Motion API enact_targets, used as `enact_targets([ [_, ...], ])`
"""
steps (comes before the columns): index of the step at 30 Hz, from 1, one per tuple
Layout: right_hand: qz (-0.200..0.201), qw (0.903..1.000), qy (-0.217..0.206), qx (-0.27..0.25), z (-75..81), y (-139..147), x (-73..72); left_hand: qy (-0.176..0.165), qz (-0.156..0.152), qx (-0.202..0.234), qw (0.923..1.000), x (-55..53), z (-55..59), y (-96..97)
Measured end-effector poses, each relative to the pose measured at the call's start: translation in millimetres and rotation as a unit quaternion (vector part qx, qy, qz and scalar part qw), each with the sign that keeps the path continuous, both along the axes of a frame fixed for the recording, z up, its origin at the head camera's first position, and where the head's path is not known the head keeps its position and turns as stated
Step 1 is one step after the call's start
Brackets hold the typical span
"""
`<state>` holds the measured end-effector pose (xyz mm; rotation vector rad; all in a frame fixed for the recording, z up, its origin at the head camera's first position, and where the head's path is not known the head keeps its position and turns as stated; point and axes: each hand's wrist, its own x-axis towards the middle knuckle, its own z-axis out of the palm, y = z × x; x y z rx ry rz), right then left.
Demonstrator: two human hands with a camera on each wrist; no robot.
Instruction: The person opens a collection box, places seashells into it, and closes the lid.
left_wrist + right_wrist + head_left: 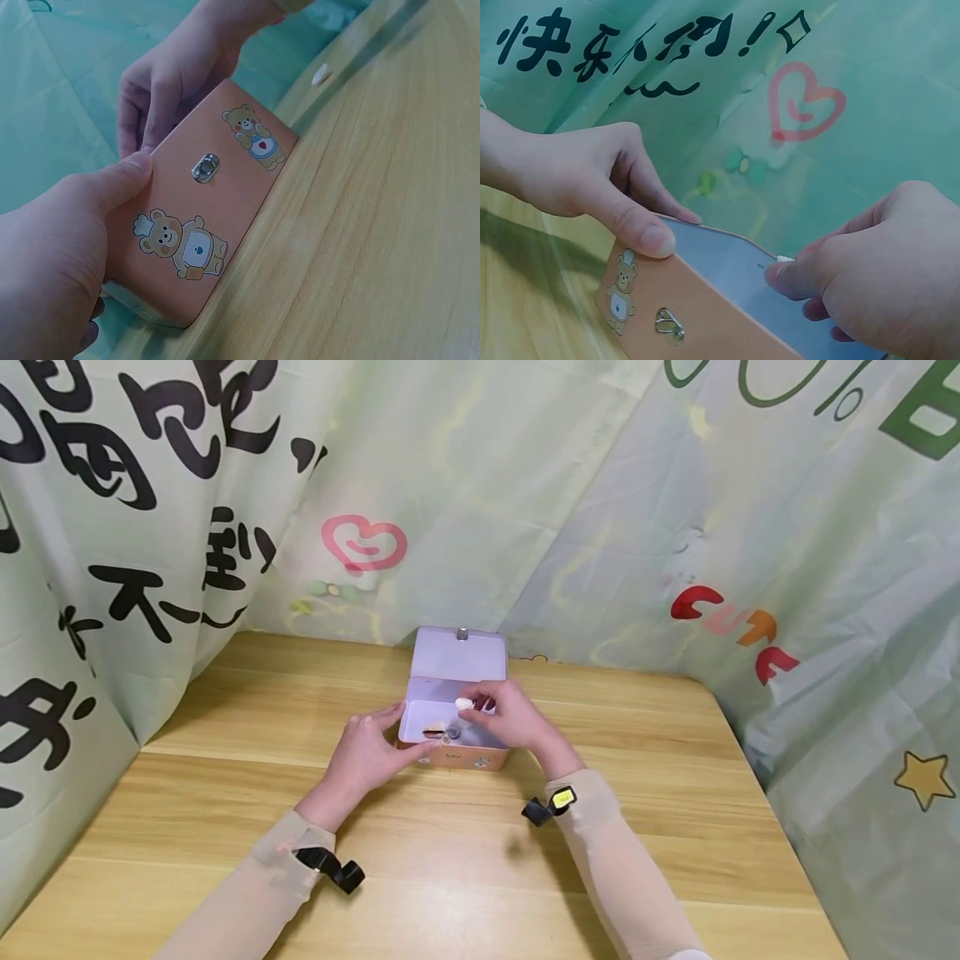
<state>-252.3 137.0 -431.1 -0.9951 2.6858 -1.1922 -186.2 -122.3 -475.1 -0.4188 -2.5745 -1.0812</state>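
A small tin box [452,758] has its lilac lid [459,653] raised at the back. Its orange front carries bear pictures and a silver latch [205,169]. With the thumb on the front rim and the fingers at the left end, my left hand [363,752] grips the box. Over the opening, my right hand [510,714] pinches a small white object [464,703] whose kind I cannot tell; only a bit of it shows in the right wrist view. Several small items [452,732] lie inside the box, too small to make out.
The box stands on a wooden table [450,877], near its back edge. Printed cloth curtains [480,510] hang behind and at both sides. In the left wrist view, a small white thing [321,75] appears on the tabletop beyond the box.
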Motion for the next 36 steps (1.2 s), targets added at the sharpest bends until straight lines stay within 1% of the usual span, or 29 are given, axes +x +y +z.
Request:
enact_targets([
  [5,0.004,0.9998,-0.01,0.015,-2.4,-5,-0.3,-0.009,0.005,-0.002,0.9999,-0.1,0.2,-0.2],
  [9,0.006,0.9998,-0.011,0.018,-3.7,-6,-0.8,-0.01,0.004,-0.001,0.9999,0.1,0.7,-0.1],
  [19,0.007,0.999,-0.015,0.041,1.1,-6,0.8,-0.007,0.005,-0.002,1.0,0.4,1.0,0.3],
  [23,0.006,0.9996,-0.005,0.028,6.3,1,5.3,-0.01,0.007,0.0,0.9999,1.2,1.3,0.5],
  [30,-0.012,0.9997,0.013,-0.019,15.2,25,16.4,-0.024,0.009,-0.002,0.9997,2.5,1.7,1.0],
  [33,-0.027,0.9988,0.026,-0.032,15.8,36,19.8,-0.029,0.008,0.001,0.9995,2.4,1.3,0.5],
  [36,-0.046,0.9975,0.031,-0.045,15.7,49,23.7,-0.026,0.006,0.001,0.9996,1.9,1.1,0.3],
])
